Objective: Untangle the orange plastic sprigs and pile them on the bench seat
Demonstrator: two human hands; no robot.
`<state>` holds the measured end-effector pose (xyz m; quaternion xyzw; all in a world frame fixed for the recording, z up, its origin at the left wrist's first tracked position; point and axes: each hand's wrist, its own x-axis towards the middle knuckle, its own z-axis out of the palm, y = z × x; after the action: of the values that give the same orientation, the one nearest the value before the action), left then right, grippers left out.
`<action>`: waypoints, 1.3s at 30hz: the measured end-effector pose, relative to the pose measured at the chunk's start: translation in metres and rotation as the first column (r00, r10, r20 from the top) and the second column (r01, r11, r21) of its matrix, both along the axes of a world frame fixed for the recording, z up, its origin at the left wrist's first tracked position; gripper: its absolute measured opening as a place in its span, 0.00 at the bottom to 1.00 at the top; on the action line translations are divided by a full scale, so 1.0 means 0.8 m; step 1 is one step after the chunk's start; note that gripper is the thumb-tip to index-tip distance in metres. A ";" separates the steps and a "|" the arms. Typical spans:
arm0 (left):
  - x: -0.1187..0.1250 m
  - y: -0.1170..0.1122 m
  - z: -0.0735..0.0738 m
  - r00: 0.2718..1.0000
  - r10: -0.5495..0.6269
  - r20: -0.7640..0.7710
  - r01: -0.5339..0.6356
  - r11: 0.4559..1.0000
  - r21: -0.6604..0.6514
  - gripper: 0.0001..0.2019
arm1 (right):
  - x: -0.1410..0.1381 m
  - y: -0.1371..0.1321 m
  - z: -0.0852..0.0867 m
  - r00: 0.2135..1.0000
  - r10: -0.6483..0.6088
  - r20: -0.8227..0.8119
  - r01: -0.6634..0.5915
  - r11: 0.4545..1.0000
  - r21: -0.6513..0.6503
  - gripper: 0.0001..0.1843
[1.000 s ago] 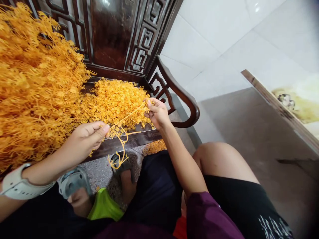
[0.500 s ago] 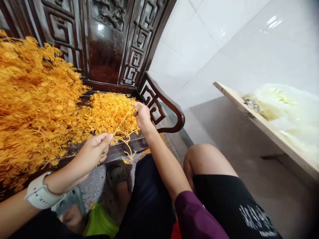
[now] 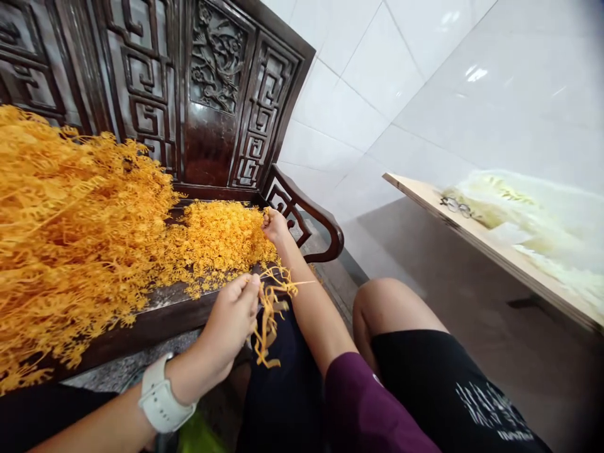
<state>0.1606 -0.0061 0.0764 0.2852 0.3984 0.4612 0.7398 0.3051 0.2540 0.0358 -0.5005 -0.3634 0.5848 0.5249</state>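
My left hand [image 3: 231, 327], with a white watch on the wrist, pinches a bare orange plastic stem [image 3: 268, 311] that dangles over the front edge of a dark carved wooden bench [image 3: 155, 314]. My right hand [image 3: 275, 225] is closed on the far edge of a small heap of orange plastic flower pieces [image 3: 221, 242] lying on the bench seat. A much larger mound of orange plastic sprigs [image 3: 70, 233] fills the left of the seat.
The bench's curved armrest [image 3: 314, 220] is just right of my right hand. My bare knee and black shorts [image 3: 425, 371] are at lower right. A wooden board [image 3: 486, 251] with pale material and a pair of glasses stands on the right by a white tiled wall.
My left hand has pulled the stem down and right, away from the small heap, over the bench edge. My right hand has stayed on the heap. The view has tilted upward.
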 end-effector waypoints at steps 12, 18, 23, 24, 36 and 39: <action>-0.047 0.009 -0.048 0.995 0.030 -0.092 -0.046 0.982 -0.184 0.35 | 0.028 -0.030 0.059 0.918 0.233 -0.320 -0.157 0.956 0.246 0.12; -0.065 0.007 -0.090 0.999 -0.012 -0.049 -0.001 0.964 -0.268 0.35 | 0.042 -0.048 0.086 0.888 0.321 -0.329 -0.204 0.917 0.343 0.09; -0.073 0.005 -0.087 0.999 -0.019 0.033 0.028 0.955 -0.294 0.24 | 0.047 -0.042 0.095 0.886 0.302 -0.352 -0.172 0.919 0.355 0.05; -0.073 0.006 -0.089 0.998 -0.024 0.050 0.037 0.956 -0.290 0.24 | 0.046 -0.036 0.096 0.896 0.286 -0.339 -0.159 0.920 0.357 0.04; -0.022 0.025 -0.077 0.990 -0.119 0.074 0.136 0.946 -0.293 0.35 | 0.027 0.031 0.069 0.994 0.012 0.108 -0.036 0.975 0.220 0.30; -0.002 0.027 -0.057 0.994 -0.096 0.056 0.109 0.943 -0.314 0.38 | 0.017 0.039 0.056 0.985 -0.038 0.167 0.002 0.978 0.207 0.35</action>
<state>0.1587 0.0153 0.0306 0.1738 0.4369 0.3577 0.8068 0.3190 0.2856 0.0809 -0.4950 -0.4603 0.4939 0.5469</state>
